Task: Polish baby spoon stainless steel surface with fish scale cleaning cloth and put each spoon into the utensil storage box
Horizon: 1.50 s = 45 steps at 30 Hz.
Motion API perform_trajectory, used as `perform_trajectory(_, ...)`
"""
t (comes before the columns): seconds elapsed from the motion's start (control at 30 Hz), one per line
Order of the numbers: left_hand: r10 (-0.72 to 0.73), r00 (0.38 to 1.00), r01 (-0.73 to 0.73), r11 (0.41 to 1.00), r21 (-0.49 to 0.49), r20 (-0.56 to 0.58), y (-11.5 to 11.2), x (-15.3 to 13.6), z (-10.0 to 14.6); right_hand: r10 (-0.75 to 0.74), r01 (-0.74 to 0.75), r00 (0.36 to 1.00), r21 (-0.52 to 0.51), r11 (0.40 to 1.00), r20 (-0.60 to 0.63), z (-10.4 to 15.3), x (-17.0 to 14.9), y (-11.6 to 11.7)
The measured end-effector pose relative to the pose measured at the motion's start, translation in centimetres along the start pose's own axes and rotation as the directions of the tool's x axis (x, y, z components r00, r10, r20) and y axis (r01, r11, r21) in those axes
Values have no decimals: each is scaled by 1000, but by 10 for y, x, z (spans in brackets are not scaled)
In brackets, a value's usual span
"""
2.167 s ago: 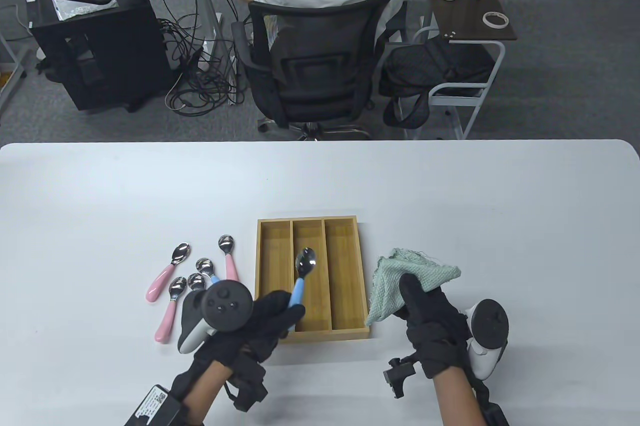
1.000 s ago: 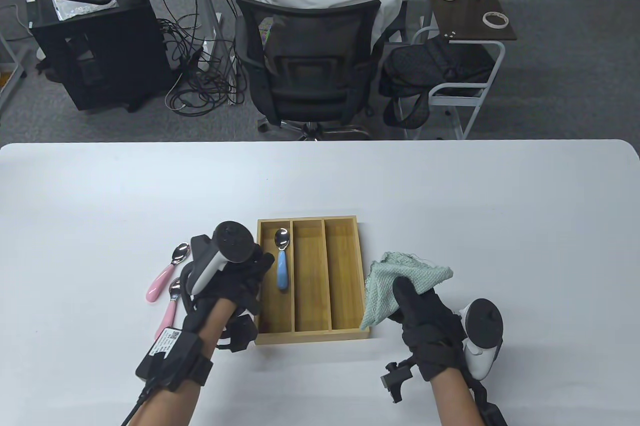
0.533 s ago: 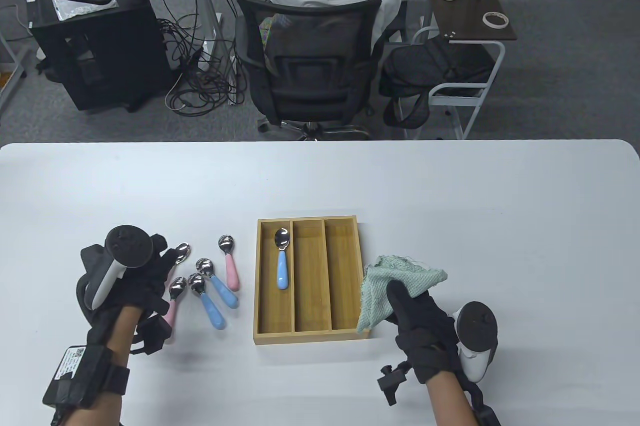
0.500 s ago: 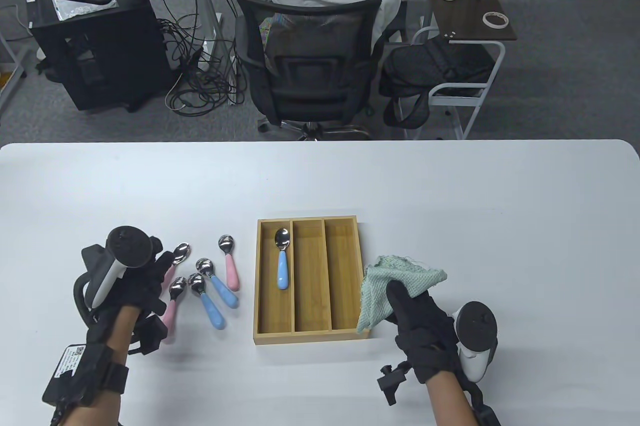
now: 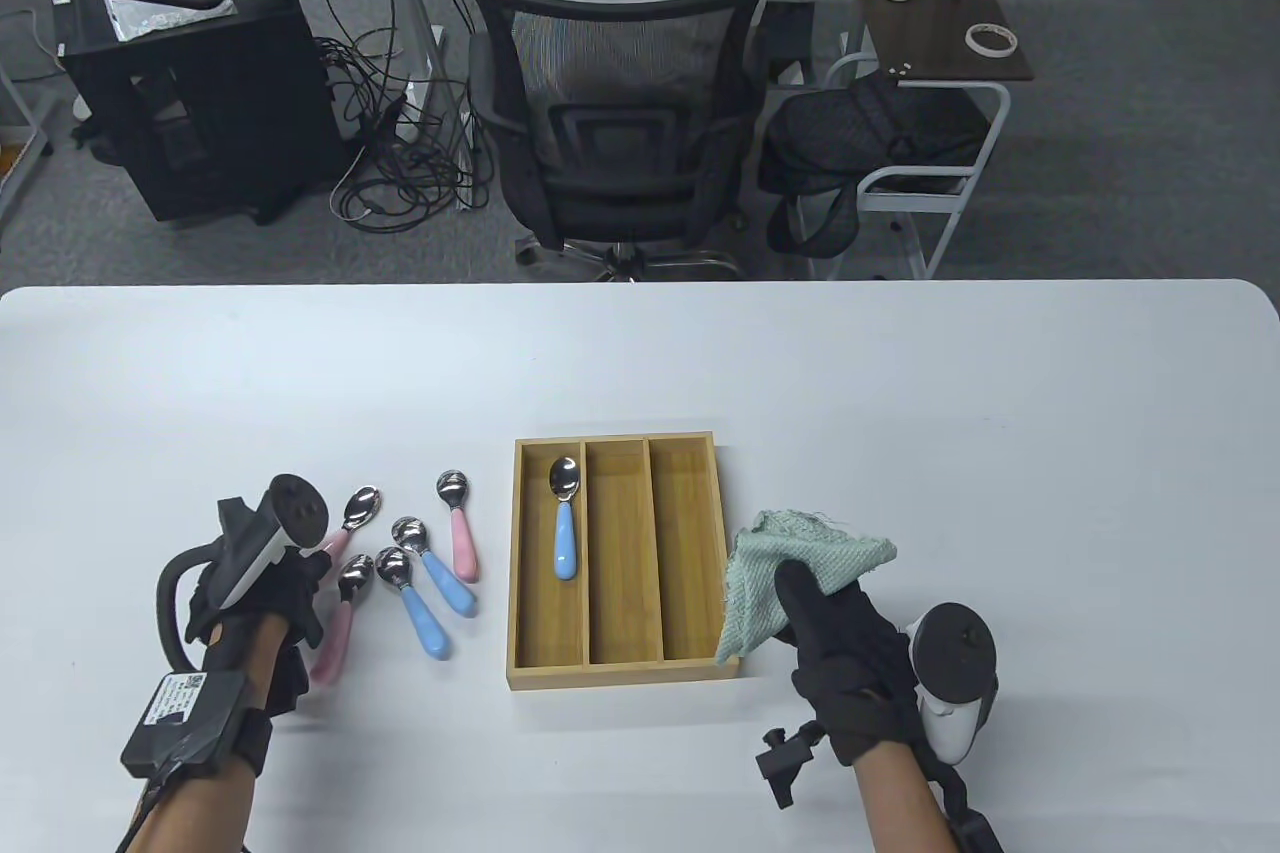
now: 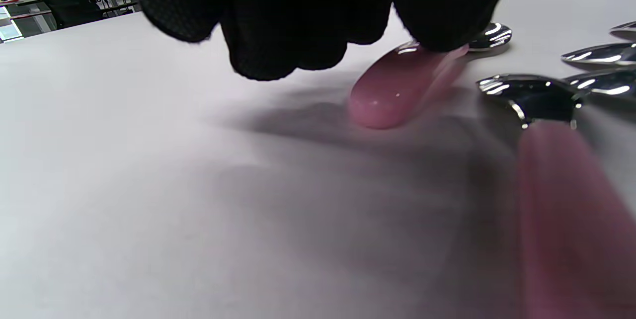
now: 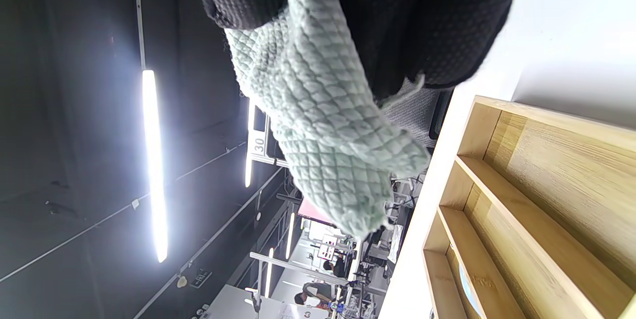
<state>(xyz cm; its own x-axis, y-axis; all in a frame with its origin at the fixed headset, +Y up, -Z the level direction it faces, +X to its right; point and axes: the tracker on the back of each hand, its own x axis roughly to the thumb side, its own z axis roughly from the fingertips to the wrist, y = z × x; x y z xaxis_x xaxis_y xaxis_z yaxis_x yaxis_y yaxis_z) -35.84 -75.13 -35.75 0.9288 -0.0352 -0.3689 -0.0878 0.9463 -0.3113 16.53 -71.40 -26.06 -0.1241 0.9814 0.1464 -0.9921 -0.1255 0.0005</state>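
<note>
A pink spoon [image 6: 397, 88] is pinched for polishing.
The cloth [image 5: 800, 563] is kept gripped, ready, beside the box [image 5: 520, 553].

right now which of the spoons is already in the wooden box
The blue-handled spoon lying in the left compartment of the wooden box, bowl away from the person. The other five, three pink and two blue, lie on the table left of the box.

Six spoons [image 5: 565, 523], one wooden box [image 5: 624, 658], one green cloth [image 5: 770, 573], two gloved hands [image 5: 845, 653]
</note>
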Motion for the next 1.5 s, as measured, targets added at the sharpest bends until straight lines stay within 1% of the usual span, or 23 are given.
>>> perform_trajectory(0.17, -19, 1000, 19, 999, -27, 3, -7, 0, -2, 4, -4, 1000, -5, 1000, 5, 0, 0, 0)
perform_trajectory(0.23, -17, 1000, 17, 1000, -12, 0, -8, 1, -2, 4, -4, 1000, -5, 1000, 6, 0, 0, -1)
perform_trajectory(0.33, -8, 1000, 7, 999, -41, -13, -9, 0, -5, 4, -4, 1000, -4, 1000, 6, 1, 0, 0)
perform_trajectory(0.47, 11, 999, -15, 993, -114, -34, -11, -4, -8, 0, 0, 1000, -2, 1000, 7, 1, 0, -1)
perform_trajectory(0.53, 33, 999, -37, 992, -117, -35, -14, -8, -8, -7, 7, 1000, -2, 1000, 8, 1, 1, -1)
perform_trajectory(0.57, 51, 998, -54, 993, -107, -35, -14, -11, -7, -9, 9, 1000, -1, 1000, 8, 1, 1, -1)
perform_trajectory(0.63, 151, 988, -153, 984, -87, -26, -7, -18, -3, -16, 16, 1000, 5, 1000, 6, 1, 0, -2)
perform_trajectory(0.7, 253, 967, -253, 967, -23, 21, 11, -22, 8, -26, 26, 1000, 24, 999, 2, 0, 0, -1)
perform_trajectory(0.77, 344, 933, -350, 936, 37, 108, 33, -18, 27, -27, 27, 1000, 48, 998, 2, 0, 0, 1)
perform_trajectory(0.8, 405, 896, -422, 905, 62, 181, 45, -12, 41, -25, 24, 1000, 70, 997, 6, -1, 0, 2)
perform_trajectory(0.83, 441, 864, -468, 881, 65, 242, 51, -6, 52, -25, 25, 1000, 84, 996, 8, -1, 0, 3)
perform_trajectory(0.87, 485, 802, -532, 846, 46, 349, 57, 8, 67, -29, 27, 999, 110, 994, 13, 0, 0, 5)
perform_trajectory(0.9, 505, 743, -562, 827, 0, 439, 59, 22, 81, -34, 31, 999, 134, 991, 18, 0, 1, 6)
perform_trajectory(0.97, 521, 644, -592, 803, -67, 559, 56, 48, 101, -39, 33, 999, 171, 985, 28, 0, 2, 9)
perform_trajectory(1.03, 507, 533, -590, 797, -133, 677, 46, 84, 129, -34, 23, 999, 226, 974, 43, 1, 2, 13)
perform_trajectory(1.07, 505, 497, -589, 794, -153, 706, 43, 93, 136, -32, 20, 998, 241, 970, 46, 0, 2, 15)
perform_trajectory(1.1, 513, 417, -597, 777, -199, 751, 36, 106, 148, -31, 18, 999, 260, 965, 44, 1, 1, 17)
perform_trajectory(1.17, 524, 326, -602, 757, -255, 787, 27, 121, 164, -41, 29, 999, 291, 956, 34, 0, -1, 21)
perform_trajectory(1.2, 516, 314, -588, 765, -263, 797, 25, 125, 170, -51, 40, 998, 302, 952, 28, 0, -1, 23)
perform_trajectory(1.3, 461, 289, -592, 775, -222, 839, 15, 132, 193, -108, 98, 994, 384, 918, 6, -1, -3, 31)
perform_trajectory(1.33, 429, 293, -562, 800, -209, 855, 13, 135, 199, -117, 107, 993, 396, 912, -1, 0, -3, 33)
perform_trajectory(1.43, 376, 312, -513, 839, -178, 872, 6, 143, 206, -110, 95, 994, 392, 915, 18, 3, -1, 39)
perform_trajectory(1.5, 328, 328, -468, 871, -149, 886, 0, 148, 209, -110, 91, 993, 349, 933, 33, 5, 1, 41)
